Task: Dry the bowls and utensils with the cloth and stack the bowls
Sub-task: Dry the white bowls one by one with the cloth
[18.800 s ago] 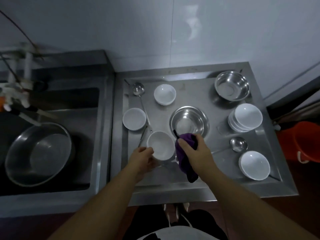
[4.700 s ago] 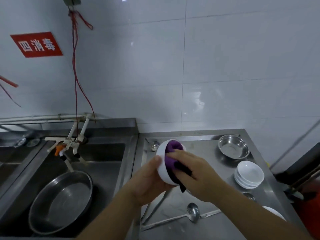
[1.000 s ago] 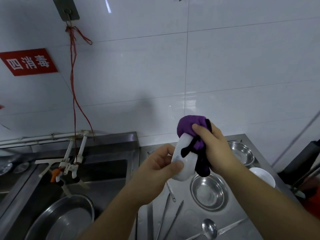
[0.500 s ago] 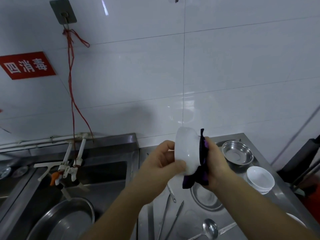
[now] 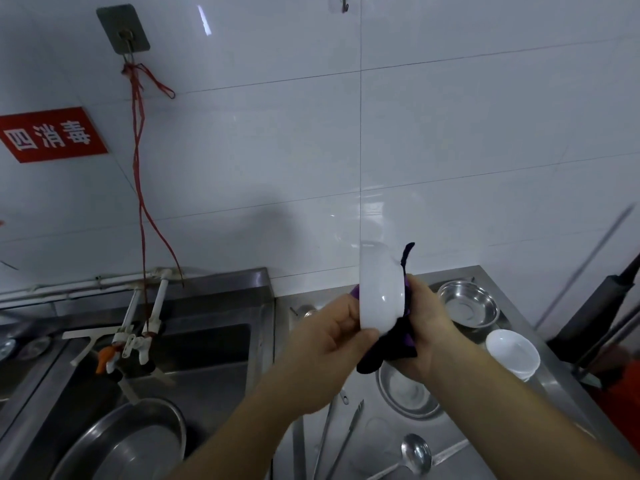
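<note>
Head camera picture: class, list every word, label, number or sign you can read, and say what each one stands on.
"四消毒": white characters on the red sign fixed to the white wall tiles, upper left, above the sink.

No other text is readable: the white bowl, purple cloth and steel bowls show no lettering or marks.
</note>
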`<state>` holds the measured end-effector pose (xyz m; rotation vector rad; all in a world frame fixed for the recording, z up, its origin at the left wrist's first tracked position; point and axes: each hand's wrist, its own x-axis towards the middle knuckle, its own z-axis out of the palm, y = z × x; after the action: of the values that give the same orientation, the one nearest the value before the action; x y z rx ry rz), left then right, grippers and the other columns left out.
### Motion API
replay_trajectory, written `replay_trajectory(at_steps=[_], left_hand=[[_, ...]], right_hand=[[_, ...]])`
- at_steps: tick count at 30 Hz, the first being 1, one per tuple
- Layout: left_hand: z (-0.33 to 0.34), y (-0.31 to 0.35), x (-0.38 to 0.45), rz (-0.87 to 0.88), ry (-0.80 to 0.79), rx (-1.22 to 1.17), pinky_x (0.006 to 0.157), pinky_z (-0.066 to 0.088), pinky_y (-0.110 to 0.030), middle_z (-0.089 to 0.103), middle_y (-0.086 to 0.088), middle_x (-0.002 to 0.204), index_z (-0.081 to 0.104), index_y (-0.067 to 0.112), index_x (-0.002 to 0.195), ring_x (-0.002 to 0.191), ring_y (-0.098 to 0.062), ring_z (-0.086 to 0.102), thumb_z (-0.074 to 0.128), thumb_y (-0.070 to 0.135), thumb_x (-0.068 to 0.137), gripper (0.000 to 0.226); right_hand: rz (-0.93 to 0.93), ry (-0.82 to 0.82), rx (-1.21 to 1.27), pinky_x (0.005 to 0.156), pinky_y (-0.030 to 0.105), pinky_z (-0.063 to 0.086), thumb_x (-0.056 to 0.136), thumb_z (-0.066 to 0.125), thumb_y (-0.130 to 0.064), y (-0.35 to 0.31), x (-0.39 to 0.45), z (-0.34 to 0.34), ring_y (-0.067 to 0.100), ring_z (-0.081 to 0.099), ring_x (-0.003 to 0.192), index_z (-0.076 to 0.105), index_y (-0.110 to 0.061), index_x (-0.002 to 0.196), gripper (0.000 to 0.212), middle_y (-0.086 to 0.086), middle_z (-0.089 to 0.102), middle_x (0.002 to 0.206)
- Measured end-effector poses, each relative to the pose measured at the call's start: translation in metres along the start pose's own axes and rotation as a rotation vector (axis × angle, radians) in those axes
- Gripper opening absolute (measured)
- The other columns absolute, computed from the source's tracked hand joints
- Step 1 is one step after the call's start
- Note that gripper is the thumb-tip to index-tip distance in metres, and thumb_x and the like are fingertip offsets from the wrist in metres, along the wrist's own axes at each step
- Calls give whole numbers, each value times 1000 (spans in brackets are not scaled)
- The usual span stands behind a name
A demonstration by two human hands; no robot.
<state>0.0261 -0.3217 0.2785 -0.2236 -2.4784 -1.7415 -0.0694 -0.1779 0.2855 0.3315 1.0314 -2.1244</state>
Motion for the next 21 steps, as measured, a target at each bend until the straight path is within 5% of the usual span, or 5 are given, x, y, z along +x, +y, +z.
replay_trajectory(at_steps=[4, 11, 16, 21], left_hand=[[6, -1, -6, 14, 9, -21, 103, 58, -35, 75, 12, 125, 65, 33, 135, 121, -12, 70, 66, 24, 101, 36], [-14, 15, 4, -192, 24, -636, 88, 64, -41, 75, -11, 127, 78, 26, 120, 116, -34, 73, 66, 28, 97, 26], [8, 6, -3, -43, 12, -279, 98, 61, -44, 76, -4, 124, 72, 25, 128, 118, -26, 72, 62, 33, 100, 31], [27, 2, 0, -35, 120, 74, 85, 63, -41, 75, 6, 99, 72, 28, 108, 96, -14, 73, 58, 41, 98, 21]], right_hand=[[1, 10, -21, 63, 34, 47, 87, 63, -35, -4, -6, 0, 25, 57, 70, 59, -17, 91, 18, 6, 55, 79], [-134, 132, -167, 70, 39, 44, 88, 66, -36, -7, -13, 0, 28, 52, 74, 58, -19, 99, 21, 9, 55, 82], [-184, 225, -140, 63, 36, 52, 98, 58, -30, 9, -22, 0, 24, 65, 61, 69, -13, 88, 23, 7, 70, 72], [-386, 371, -206, 84, 48, 63, 102, 57, -28, 29, -30, -6, 29, 79, 85, 78, -16, 99, 25, 8, 81, 87]])
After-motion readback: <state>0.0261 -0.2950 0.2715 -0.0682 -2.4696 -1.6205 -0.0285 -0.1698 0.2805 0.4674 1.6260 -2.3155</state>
